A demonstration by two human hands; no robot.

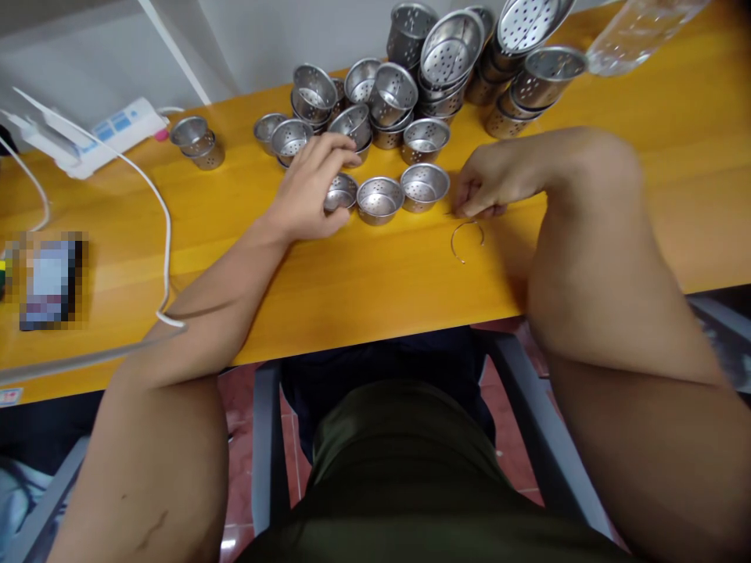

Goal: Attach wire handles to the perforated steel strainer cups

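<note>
My left hand [314,188] curves around a small perforated metal cup [341,194], with the thumb on its near side and the fingers beyond it. Two more perforated cups, one in the middle [380,202] and one to its right [425,188], stand in a row beside it. My right hand [490,181] is closed in a pinch, knuckles up, just right of the row. A thin dark tip pokes out by its fingertips, too small to name. Just below that hand, a thin open wire ring [452,242] lies on the table.
Many perforated cups stand behind, including tall stacks [449,59] at the wall. A clear plastic bottle [639,35] lies at the back right. On the left are a cup pair [199,145], a white power strip [117,137], a white cable [167,227] and a blurred phone-like object [50,281].
</note>
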